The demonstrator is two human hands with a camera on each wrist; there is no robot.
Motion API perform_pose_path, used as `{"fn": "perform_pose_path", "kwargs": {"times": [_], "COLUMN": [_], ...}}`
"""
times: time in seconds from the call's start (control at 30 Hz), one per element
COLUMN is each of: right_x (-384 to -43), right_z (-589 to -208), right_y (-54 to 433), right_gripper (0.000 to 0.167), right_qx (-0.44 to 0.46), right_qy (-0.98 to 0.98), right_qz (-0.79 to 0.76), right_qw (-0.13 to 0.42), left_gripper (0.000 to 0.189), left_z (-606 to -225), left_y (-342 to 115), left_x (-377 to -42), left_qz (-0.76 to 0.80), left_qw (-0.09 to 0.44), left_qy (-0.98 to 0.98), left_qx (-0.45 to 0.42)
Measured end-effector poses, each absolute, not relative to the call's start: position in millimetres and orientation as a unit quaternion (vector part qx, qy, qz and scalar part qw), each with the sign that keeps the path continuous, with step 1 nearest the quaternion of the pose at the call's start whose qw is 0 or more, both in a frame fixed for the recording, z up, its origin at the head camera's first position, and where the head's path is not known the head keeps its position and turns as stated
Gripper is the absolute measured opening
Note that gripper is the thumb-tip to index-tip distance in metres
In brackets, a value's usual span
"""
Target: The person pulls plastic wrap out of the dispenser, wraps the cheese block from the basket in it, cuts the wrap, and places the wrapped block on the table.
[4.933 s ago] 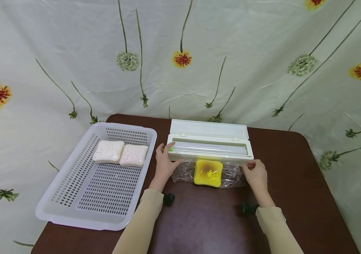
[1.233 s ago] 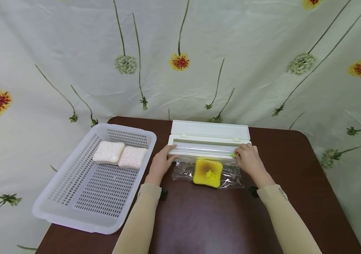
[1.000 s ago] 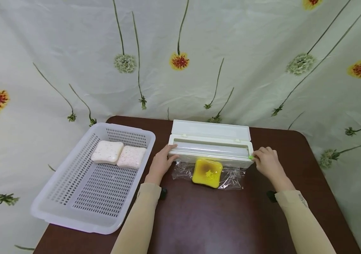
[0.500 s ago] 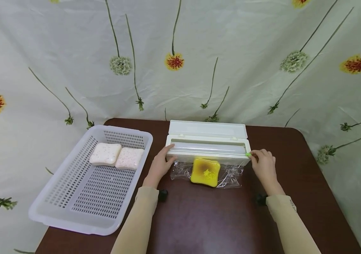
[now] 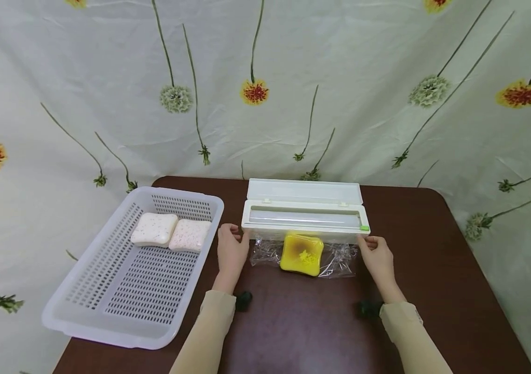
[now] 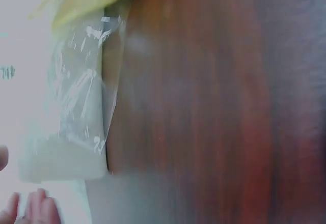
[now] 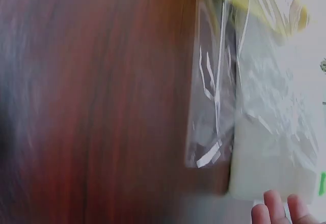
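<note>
A white cling film dispenser (image 5: pixel 307 236) stands on the table with its lid (image 5: pixel 304 192) tipped back and a film roll (image 5: pixel 304 218) inside. Its green slide cutter (image 5: pixel 364 227) sits at the right end of the rail. In front, clear cling film (image 5: pixel 340 258) lies over and around a yellow toast-shaped piece (image 5: pixel 301 254) with a brownish centre. My left hand (image 5: pixel 232 253), fingers loosely bent, is just off the dispenser's left end and holds nothing. At the front right corner is my right hand (image 5: pixel 377 259), its fingertips close to the film's edge with nothing gripped.
A white slotted plastic basket (image 5: pixel 106 330) stands on the left of the dark brown table (image 5: pixel 312 332), holding a speckled white piece (image 5: pixel 154 229) and a pinkish piece (image 5: pixel 189 235), both cushion-shaped. A flower-printed cloth (image 5: pixel 340 52) hangs behind the table.
The green cutter has slid from the dispenser's left end to its right, drawn by my right hand, which has since released it and lowered. My left hand has let go of the left end.
</note>
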State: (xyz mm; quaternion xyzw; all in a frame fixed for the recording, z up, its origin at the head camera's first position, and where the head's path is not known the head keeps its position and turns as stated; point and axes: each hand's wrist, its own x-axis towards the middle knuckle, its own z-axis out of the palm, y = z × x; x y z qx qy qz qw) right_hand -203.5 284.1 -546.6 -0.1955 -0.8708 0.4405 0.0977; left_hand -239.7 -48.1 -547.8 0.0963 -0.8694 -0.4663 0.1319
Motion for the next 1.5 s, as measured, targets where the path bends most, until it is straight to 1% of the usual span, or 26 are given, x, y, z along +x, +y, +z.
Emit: {"fn": "perform_pose_path", "kwargs": {"times": [0.07, 0.13, 0.23, 0.33, 0.5, 0.67, 0.9, 1.0, 1.17, 1.3, 1.5], "right_x": [-203.2, -203.8, -205.3, -207.5, -209.9, -209.5, -205.9, -205.5, -202.9, -202.8, -204.0], "right_z": [-548.4, -550.5, -553.3, -555.5, -557.6, -560.9, -567.7, -566.9, -563.2, -563.5, -564.7], "right_y": [281.7, 279.0, 274.4, 270.8, 268.7, 270.3, 271.8, 271.8, 271.2, 271.9, 275.5], "right_gripper": [0.057, 0.056, 0.049, 0.041, 0.031, 0.022, 0.016, 0.015, 0.011, 0.003, 0.018], "right_qx": [-0.188, -0.178, -0.166, -0.158, -0.148, -0.137, -0.078, -0.08, -0.076, -0.07, -0.074], "right_qy": [-0.869, -0.866, -0.864, -0.862, -0.874, -0.877, -0.89, -0.888, -0.889, -0.891, -0.892], "right_qz": [0.452, 0.463, 0.471, 0.478, 0.456, 0.446, 0.433, 0.435, 0.436, 0.431, 0.425], "right_qw": [0.073, 0.061, 0.057, 0.062, 0.076, 0.112, 0.116, 0.126, 0.122, 0.125, 0.135], "left_gripper": [0.036, 0.04, 0.045, 0.048, 0.046, 0.037, 0.029, 0.023, 0.008, 0.008, 0.015], "left_z": [-549.6, -552.0, -556.8, -560.0, -561.5, -560.4, -559.3, -559.2, -558.9, -559.1, -559.5], "left_y": [-44.8, -42.8, -41.7, -41.7, -39.6, -38.4, -40.6, -41.7, -42.6, -43.3, -46.8], "left_x": [-236.5, -234.6, -234.9, -236.2, -237.1, -235.8, -235.6, -236.0, -237.7, -237.9, -235.1], "left_qz": [-0.463, -0.464, -0.47, -0.488, -0.506, -0.49, -0.459, -0.458, -0.466, -0.479, -0.507], "left_qw": [0.106, 0.069, 0.02, -0.005, -0.005, 0.004, 0.015, 0.018, 0.029, 0.028, 0.007], "left_qy": [-0.875, -0.879, -0.878, -0.868, -0.858, -0.869, -0.888, -0.889, -0.884, -0.877, -0.862], "left_qx": [0.097, 0.092, 0.091, 0.092, 0.085, 0.062, 0.022, 0.01, 0.013, 0.011, 0.016]}}
